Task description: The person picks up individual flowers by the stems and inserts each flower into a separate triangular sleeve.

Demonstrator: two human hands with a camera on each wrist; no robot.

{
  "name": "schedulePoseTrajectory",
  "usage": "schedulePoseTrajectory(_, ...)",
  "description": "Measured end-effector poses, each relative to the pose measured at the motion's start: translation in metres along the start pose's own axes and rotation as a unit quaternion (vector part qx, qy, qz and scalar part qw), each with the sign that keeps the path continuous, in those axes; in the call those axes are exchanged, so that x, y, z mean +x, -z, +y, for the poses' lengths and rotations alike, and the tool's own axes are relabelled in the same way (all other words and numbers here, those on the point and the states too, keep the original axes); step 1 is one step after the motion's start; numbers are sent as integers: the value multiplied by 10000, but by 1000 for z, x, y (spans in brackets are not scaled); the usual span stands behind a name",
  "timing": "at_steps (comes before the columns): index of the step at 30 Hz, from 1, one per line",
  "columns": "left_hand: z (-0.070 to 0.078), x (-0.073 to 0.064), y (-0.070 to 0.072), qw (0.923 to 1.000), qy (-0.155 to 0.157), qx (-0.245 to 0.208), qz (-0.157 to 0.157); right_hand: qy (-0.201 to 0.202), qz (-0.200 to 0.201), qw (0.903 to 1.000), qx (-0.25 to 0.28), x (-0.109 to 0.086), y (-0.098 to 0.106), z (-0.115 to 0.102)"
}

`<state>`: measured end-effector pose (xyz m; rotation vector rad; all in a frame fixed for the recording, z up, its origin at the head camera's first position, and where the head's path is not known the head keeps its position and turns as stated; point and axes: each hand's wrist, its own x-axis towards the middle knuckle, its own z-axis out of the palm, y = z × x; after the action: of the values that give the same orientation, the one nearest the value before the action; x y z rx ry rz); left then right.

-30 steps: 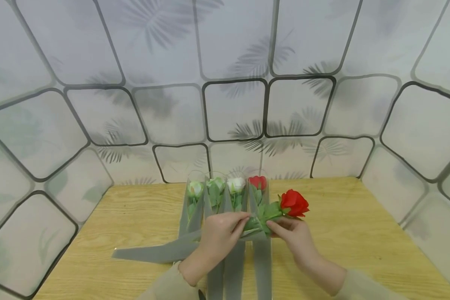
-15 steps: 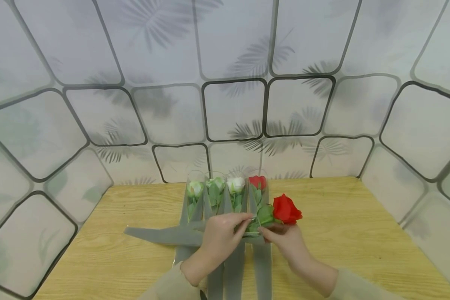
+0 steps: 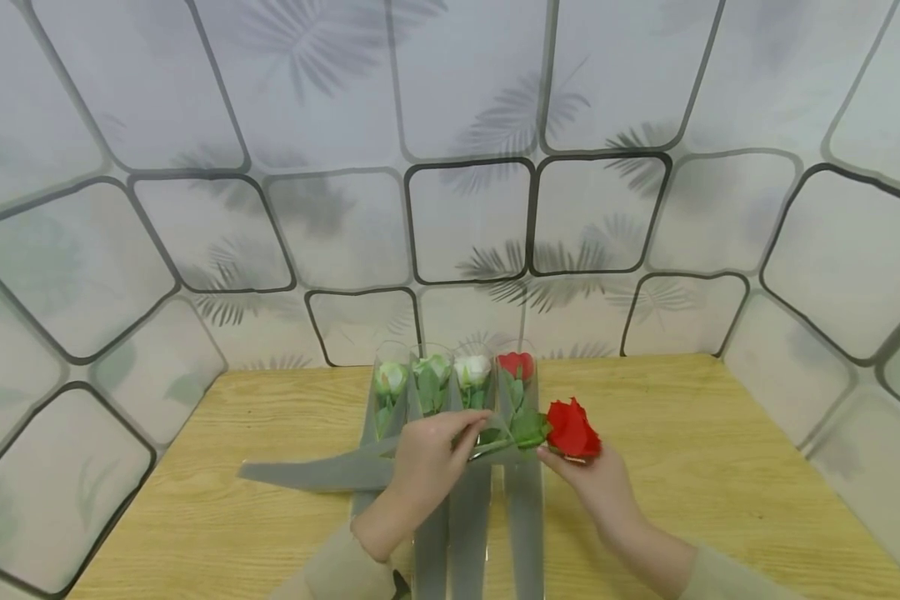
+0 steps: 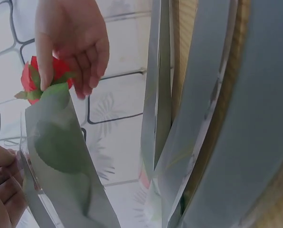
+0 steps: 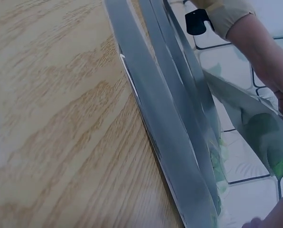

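Observation:
My left hand (image 3: 429, 458) pinches the upper edge of a long grey-backed clear flower sleeve (image 3: 322, 472), which tapers out to the left. Inside it lie the stem and leaves of a red artificial rose (image 3: 572, 429), whose bloom sticks out at the right. My right hand (image 3: 603, 492) holds the rose at the base of its bloom, thumb in front. In the left wrist view, the right thumb lies by the green sepals, and a big leaf (image 4: 61, 147) shows through the sleeve film. The right wrist view shows the sleeve (image 5: 250, 118) raised beside other sleeves.
Beneath the hands, several sleeved roses lie side by side on the wooden table (image 3: 667, 467): a pale green one (image 3: 392, 379), another greenish one (image 3: 432, 368), a white one (image 3: 472, 369) and a red one (image 3: 515, 364). A patterned curtain (image 3: 465, 225) encloses the back and sides.
The rose has moved left and slightly down, deeper into the sleeve. My right hand has shifted from the leaves up to the bloom's base. The left hand has moved slightly left.

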<state>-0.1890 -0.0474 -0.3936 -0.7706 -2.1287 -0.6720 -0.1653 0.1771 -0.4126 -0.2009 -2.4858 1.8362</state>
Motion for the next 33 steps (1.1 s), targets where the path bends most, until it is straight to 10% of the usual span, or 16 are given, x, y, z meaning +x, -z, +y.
schedulePoseTrajectory(5,-5,3,3,9996,118,255,-19,355,15,9986,401,-2,9,2)
schedulePoseTrajectory(15,-8,6,4,9991,220,364,-53,2421,194,9701,-16,-14,6,11)
schedulePoseTrajectory(33,-4,5,-1,9991,102,379,-163,2384,-322,9705,-139,-17,1,10)
